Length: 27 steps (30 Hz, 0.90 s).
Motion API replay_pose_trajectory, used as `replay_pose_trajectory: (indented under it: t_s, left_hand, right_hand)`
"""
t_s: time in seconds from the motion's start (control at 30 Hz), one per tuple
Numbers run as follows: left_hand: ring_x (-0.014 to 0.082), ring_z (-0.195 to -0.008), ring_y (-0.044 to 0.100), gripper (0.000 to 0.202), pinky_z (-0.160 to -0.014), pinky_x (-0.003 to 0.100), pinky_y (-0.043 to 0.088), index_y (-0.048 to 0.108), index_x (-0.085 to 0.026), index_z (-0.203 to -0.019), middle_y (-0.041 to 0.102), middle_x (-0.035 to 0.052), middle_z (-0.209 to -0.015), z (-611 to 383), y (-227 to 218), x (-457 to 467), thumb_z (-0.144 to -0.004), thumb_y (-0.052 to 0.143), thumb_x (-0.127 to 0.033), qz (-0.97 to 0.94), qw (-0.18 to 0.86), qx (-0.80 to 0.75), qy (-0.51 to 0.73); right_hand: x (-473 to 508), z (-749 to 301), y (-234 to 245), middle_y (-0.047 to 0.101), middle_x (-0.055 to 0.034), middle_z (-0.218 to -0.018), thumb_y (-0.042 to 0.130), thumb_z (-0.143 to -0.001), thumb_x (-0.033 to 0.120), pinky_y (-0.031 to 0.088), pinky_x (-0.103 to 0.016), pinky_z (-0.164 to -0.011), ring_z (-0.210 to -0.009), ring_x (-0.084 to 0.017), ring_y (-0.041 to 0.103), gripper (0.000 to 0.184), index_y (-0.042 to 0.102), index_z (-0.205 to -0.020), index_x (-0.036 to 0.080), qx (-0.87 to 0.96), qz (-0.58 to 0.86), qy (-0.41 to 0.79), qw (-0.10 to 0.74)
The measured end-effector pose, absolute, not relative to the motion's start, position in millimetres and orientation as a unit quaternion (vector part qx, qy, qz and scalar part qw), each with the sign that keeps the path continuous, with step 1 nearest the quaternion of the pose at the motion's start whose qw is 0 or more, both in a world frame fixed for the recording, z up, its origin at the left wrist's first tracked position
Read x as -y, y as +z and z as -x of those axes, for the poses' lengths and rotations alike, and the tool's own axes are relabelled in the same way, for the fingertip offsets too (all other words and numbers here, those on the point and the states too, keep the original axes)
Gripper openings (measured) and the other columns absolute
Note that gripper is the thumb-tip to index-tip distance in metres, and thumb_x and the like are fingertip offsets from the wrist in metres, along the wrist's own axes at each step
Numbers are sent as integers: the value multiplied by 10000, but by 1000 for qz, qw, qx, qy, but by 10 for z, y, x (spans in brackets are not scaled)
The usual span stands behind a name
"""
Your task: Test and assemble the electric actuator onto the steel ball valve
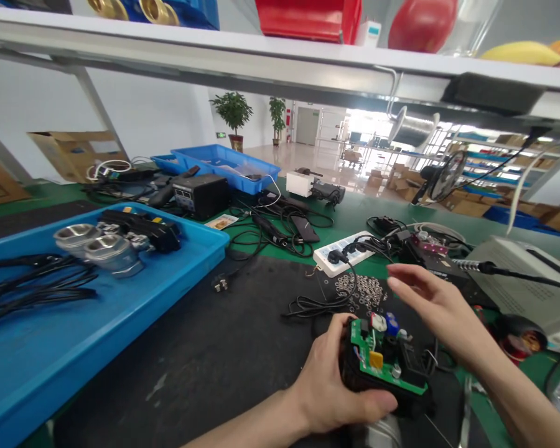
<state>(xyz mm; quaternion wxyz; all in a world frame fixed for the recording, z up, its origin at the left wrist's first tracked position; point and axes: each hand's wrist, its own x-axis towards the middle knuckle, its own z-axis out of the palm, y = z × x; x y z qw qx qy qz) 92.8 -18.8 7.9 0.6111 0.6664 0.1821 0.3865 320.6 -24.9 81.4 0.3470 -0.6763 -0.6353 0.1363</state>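
Observation:
My left hand (324, 382) grips a black housing from its left side, with the thumb along the near edge. A green circuit board (387, 364) sits in the top of the housing and carries a yellow block, a blue part, small metal cylinders and thin wires. Just beyond and to the right of it, my right hand (432, 305) hovers with fingers stretched and apart, holding nothing I can see. Many small metal nuts or rings (361, 289) lie on the black mat (182, 348) behind the board. Below the housing, a pale object is partly hidden.
A blue tray (168, 308) at left holds metal fittings (114, 254) and black cables (42, 280). A white power strip (340, 252) with plugs lies behind the nuts. On the right stand a grey bench unit (522, 286) and a tweezer-like metal tool (465, 410). A shelf (242, 50) spans overhead.

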Motion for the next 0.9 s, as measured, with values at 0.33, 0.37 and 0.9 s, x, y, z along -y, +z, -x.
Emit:
replay_pose_trajectory:
  t_s: [0.33, 0.37, 0.9]
  left_hand:
    - [233, -753, 646, 942, -711, 318, 491, 532, -215, -1066, 650, 11, -839, -1047, -503, 47, -344, 869, -718, -702, 575, -231, 350]
    - [240, -751, 647, 955, -713, 326, 492, 533, -215, -1071, 646, 13, -833, -1063, -536, 33, -331, 863, -719, -701, 582, -234, 340]
    - [282, -875, 678, 923, -788, 362, 539, 530, -211, -1132, 677, 43, -933, -1104, -579, 9, -410, 861, -681, -710, 588, -267, 281]
  right_hand:
    - [-1574, -2619, 757, 653, -88, -1304, 647, -984, 406, 534, -497, -995, -1146, -247, 650, 333, 648, -1244, 196, 733, 672, 74, -66]
    - [-1634, -2617, 753, 650, -89, -1311, 644, -988, 396, 542, -488, -987, -1141, -245, 653, 334, 642, -1259, 200, 735, 666, 85, -92]
    - [-1911, -2706, 962, 700, -54, -1071, 568, -1026, 466, 603, -305, -656, -772, -147, 691, 426, 573, -1348, 188, 684, 646, 271, -201]
